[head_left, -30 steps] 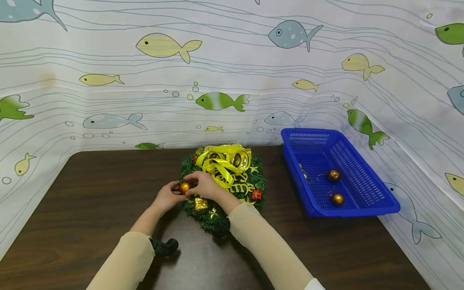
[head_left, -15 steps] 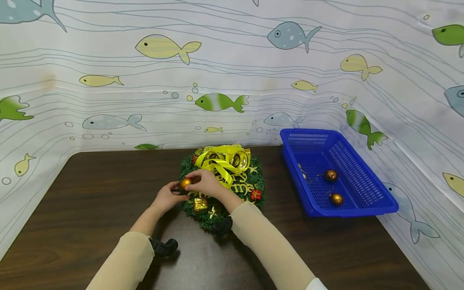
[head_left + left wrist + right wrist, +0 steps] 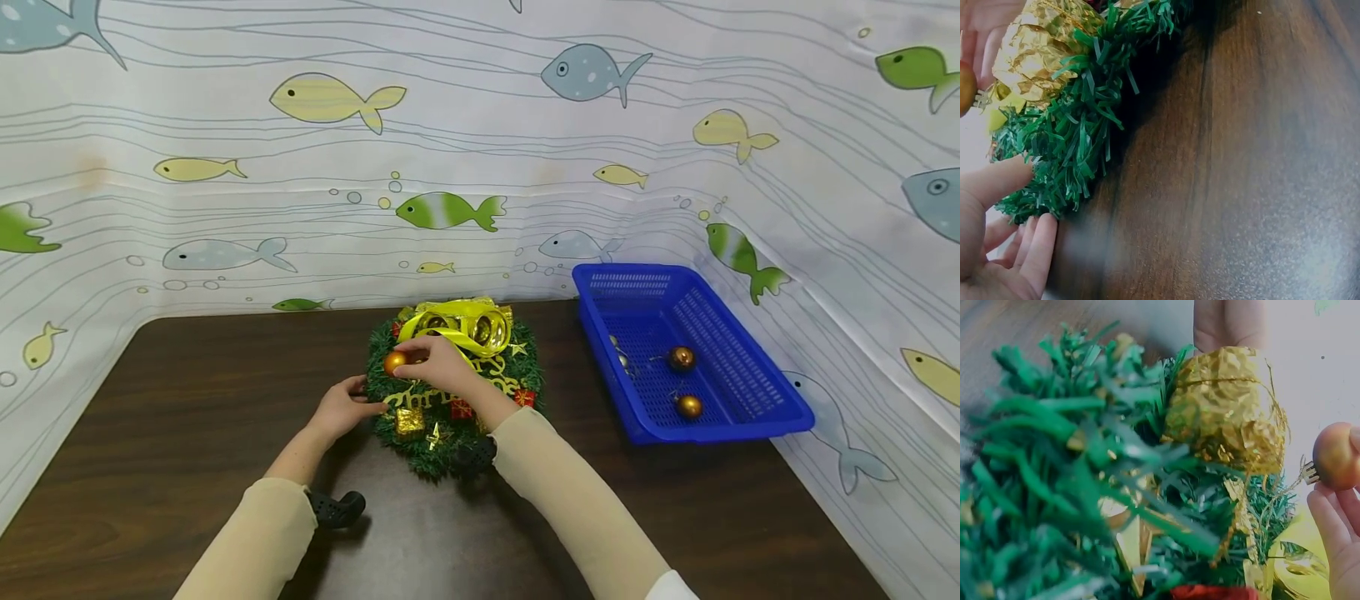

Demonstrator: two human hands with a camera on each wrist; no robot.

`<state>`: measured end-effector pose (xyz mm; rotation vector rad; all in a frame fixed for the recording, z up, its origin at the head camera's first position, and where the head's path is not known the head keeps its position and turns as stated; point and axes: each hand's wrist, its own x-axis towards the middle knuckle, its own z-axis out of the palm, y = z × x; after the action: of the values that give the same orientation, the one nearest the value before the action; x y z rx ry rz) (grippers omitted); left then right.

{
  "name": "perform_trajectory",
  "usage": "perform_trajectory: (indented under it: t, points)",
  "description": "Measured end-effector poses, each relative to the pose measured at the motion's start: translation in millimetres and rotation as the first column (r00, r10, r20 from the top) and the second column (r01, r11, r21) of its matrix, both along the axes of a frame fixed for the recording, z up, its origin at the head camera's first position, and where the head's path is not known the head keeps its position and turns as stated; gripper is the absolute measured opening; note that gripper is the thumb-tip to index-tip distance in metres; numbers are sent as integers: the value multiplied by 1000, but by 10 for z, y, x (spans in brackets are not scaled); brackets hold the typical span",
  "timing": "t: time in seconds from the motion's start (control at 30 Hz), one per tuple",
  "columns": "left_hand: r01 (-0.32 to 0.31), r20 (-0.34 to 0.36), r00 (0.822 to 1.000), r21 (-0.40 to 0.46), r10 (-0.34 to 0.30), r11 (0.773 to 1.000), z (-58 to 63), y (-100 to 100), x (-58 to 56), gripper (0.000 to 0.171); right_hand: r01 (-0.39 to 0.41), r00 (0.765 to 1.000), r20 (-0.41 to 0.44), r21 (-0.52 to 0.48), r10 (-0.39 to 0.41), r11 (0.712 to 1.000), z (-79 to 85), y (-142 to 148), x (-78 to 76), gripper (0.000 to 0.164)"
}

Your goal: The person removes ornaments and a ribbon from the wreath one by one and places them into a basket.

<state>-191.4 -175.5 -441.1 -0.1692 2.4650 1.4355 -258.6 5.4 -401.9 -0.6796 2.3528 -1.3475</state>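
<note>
On the table lies a green tinsel Christmas wreath [image 3: 378, 358] with gold letters, a yellow ribbon and bells. My right hand [image 3: 442, 367] pinches an orange-gold Christmas ball [image 3: 395, 362] between thumb and finger, over the wreath's left side. In the right wrist view the ball [image 3: 1336, 456] shows its metal cap and a thin string running down toward the tinsel; where the string ends is hidden. My left hand [image 3: 341, 410] grips the wreath's left edge. In the left wrist view its thumb [image 3: 1000, 178] lies on the tinsel and its fingers [image 3: 1040, 250] are at the underside.
A blue plastic basket [image 3: 637, 408] stands to the right, holding a copper ball [image 3: 681, 359], a gold ball [image 3: 689, 407] and small pieces by its left wall. Gold and red wrapped mini boxes [image 3: 409, 422] sit on the wreath. A fish-patterned sheet [image 3: 480, 150] rises behind the table.
My right hand has lifted the Christmas ball up and slightly right, away from my left hand's fingers. My left hand has stayed at the wreath's left edge. The head view has shifted slightly.
</note>
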Motion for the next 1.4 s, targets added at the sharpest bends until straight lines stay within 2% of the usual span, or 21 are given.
perform_trajectory:
  t: [0.2,0.5,0.73,1.1,1.4]
  points:
    - [-2,9,1000,6,2,1000,-5,18,-7,79,11,1000,-18,1,-11,1000,63,97,-16,38]
    - [-17,13,1000,7,17,1000,2,38,-6,78,43,999,-15,-45,-44,998,244,301,-65,39]
    - [-22,9,1000,3,22,1000,-16,56,-1,78,117,993,-7,-51,-118,992,322,475,-85,39]
    - [-15,8,1000,-12,15,1000,-31,70,2,78,163,986,55,-163,-156,973,445,748,-134,38]
    - [-30,32,999,-17,31,999,-18,70,12,81,201,979,0,-154,-204,967,548,1012,-156,39]
